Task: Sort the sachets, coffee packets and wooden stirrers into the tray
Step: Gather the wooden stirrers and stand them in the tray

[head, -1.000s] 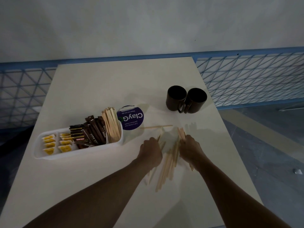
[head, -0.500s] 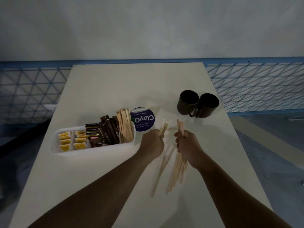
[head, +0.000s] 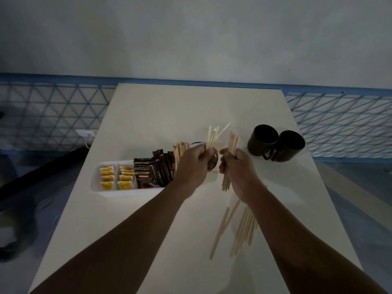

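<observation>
My left hand and right hand each clasp wooden stirrers mid-length, light, stiff and, I judge, easily scattered, with loose stirrers below the right wrist, the tray beside the left.

Shows only a purple sliver of a round tub at the left hand's 3 o'clock. Loses the tray's 3 o'clock end and the lower tray stirrers behind that hand. Crops both forearms at 6 o'clock. Blurs coffee packet print beyond reading. Buries some loose stirrers under the right forearm.
</observation>
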`<action>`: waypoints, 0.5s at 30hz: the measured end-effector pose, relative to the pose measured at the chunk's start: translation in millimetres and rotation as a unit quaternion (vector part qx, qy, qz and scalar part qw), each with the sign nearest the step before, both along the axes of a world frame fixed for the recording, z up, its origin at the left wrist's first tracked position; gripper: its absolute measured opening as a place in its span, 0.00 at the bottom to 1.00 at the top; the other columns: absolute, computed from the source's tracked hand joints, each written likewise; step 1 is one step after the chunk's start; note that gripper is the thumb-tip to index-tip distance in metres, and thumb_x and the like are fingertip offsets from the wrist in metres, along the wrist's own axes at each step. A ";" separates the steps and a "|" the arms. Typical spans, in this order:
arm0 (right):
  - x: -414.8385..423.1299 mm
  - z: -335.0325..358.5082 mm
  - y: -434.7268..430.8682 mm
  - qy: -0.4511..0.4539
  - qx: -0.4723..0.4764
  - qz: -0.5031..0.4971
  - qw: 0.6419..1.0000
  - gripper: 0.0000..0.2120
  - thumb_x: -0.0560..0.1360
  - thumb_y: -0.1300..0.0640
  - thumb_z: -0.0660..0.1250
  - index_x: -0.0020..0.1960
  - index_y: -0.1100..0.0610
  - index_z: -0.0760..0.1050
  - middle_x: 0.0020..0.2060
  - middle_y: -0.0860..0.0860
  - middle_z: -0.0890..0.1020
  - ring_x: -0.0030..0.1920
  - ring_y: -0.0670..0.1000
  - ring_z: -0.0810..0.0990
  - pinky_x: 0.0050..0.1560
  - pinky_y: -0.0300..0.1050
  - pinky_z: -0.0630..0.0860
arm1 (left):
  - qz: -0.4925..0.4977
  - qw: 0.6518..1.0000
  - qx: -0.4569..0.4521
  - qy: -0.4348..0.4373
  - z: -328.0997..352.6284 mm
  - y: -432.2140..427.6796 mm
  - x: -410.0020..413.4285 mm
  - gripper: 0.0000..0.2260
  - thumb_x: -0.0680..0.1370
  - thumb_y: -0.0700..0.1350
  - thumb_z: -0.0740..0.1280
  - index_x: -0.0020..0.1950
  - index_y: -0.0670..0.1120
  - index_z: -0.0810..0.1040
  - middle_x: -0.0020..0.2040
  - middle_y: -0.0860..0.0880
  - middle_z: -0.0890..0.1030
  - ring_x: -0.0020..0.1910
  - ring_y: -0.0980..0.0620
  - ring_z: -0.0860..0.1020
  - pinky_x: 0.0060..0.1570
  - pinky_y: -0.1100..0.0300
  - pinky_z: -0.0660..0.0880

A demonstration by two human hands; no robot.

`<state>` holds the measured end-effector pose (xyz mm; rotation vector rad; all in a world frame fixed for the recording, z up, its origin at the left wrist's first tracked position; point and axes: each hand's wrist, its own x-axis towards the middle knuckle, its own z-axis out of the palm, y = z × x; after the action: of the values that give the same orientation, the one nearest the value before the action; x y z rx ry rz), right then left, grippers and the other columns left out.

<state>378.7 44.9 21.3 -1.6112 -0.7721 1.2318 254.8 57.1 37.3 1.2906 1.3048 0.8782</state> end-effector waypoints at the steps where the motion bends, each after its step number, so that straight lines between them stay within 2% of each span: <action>1: -1.5 2.1 2.3 0.006 0.010 -0.003 1.000 0.11 0.84 0.62 0.56 0.51 0.59 0.77 0.36 0.54 0.76 0.38 0.51 0.74 0.41 0.46 0.73 | 0.007 1.000 0.002 -0.016 4.0 2.1 -1.3 0.10 0.83 0.41 0.61 0.54 0.40 0.80 0.41 0.46 0.81 0.41 0.53 0.79 0.47 0.54 0.80; 3: -5.3 5.6 6.3 0.007 0.026 -0.005 1.000 0.10 0.84 0.61 0.57 0.53 0.59 0.77 0.39 0.54 0.78 0.39 0.50 0.76 0.44 0.45 0.75 | 0.018 0.999 0.008 -0.050 10.6 4.2 -5.0 0.10 0.83 0.40 0.60 0.56 0.40 0.80 0.40 0.48 0.81 0.40 0.55 0.79 0.48 0.58 0.80; 6: -9.2 7.9 10.7 0.013 0.063 -0.013 0.998 0.10 0.83 0.63 0.57 0.51 0.59 0.77 0.39 0.55 0.79 0.40 0.52 0.78 0.46 0.48 0.78 | 0.040 0.995 0.017 -0.094 15.8 4.9 -7.1 0.10 0.83 0.39 0.60 0.57 0.39 0.80 0.41 0.45 0.81 0.40 0.54 0.81 0.45 0.62 0.80; 11: -23.2 7.5 16.3 0.007 0.086 -0.020 0.996 0.11 0.82 0.64 0.59 0.47 0.56 0.78 0.41 0.61 0.81 0.42 0.55 0.80 0.45 0.52 0.79 | 0.079 0.989 0.023 -0.125 11.1 5.4 -13.5 0.10 0.82 0.41 0.62 0.58 0.40 0.81 0.43 0.44 0.83 0.45 0.52 0.83 0.53 0.56 0.80; 13: -31.4 2.1 18.7 0.008 0.082 -0.018 0.996 0.11 0.82 0.64 0.59 0.46 0.56 0.78 0.41 0.59 0.82 0.40 0.52 0.80 0.43 0.50 0.79 | 0.098 0.985 0.008 -0.144 4.7 5.3 -17.8 0.10 0.82 0.41 0.62 0.58 0.40 0.81 0.44 0.44 0.84 0.46 0.51 0.83 0.55 0.54 0.80; 15: -38.7 -5.0 20.6 0.006 0.078 -0.013 0.997 0.10 0.82 0.65 0.59 0.48 0.59 0.78 0.40 0.56 0.83 0.40 0.51 0.82 0.45 0.49 0.79 | 0.112 0.981 -0.009 -0.159 -3.3 3.6 -20.4 0.10 0.82 0.41 0.62 0.58 0.40 0.81 0.47 0.42 0.85 0.49 0.48 0.83 0.58 0.48 0.78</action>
<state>340.0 65.6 16.3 -1.4812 -0.8184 1.1327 234.4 60.8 34.0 0.9529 1.2115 1.1754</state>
